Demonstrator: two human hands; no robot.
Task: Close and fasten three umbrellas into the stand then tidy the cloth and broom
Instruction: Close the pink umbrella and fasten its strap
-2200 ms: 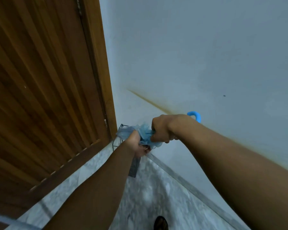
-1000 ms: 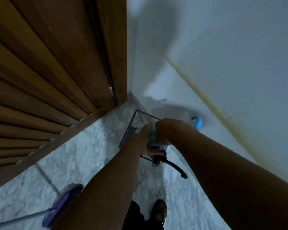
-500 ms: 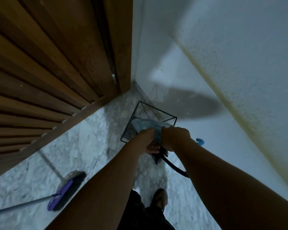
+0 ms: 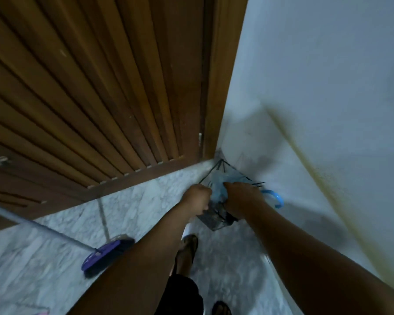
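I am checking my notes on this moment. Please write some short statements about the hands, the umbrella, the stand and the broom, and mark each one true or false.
1. Both hands are at the wire stand in the corner. True.
2. The umbrella's blue handle sticks out beside the right hand. True.
3. The broom leans upright against the wall. False: it lies on the floor, left of the left hand.
4. The stand is beside a window. False: it is next to the wooden door.
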